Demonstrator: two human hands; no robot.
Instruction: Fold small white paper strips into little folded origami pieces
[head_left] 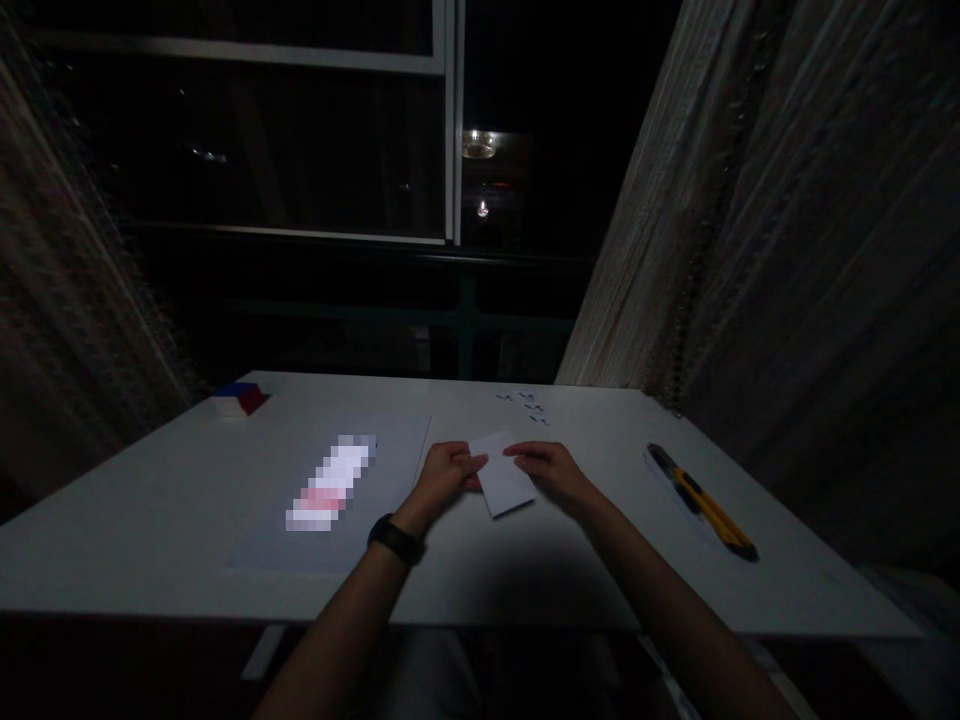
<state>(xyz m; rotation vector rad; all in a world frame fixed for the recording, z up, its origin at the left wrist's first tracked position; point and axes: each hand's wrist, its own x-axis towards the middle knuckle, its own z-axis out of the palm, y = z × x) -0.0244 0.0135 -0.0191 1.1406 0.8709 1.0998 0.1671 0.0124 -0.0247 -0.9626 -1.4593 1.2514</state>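
A small white paper slip (pixel 504 478) lies tilted on the white table (pixel 525 570). My left hand (pixel 448 473), with a black watch on its wrist, pinches the slip's left edge with curled fingers. My right hand (pixel 549 468) holds the slip's upper right edge between fingertips. Both hands rest low over the table, close together. The room is dim.
A large sheet of paper (pixel 285 530) with a blurred patch lies to the left. A yellow and black utility knife (pixel 705 502) lies at the right. Several tiny dark bits (pixel 526 406) sit behind the hands. A red, white and blue block (pixel 238 398) is at far left. Curtains flank a dark window.
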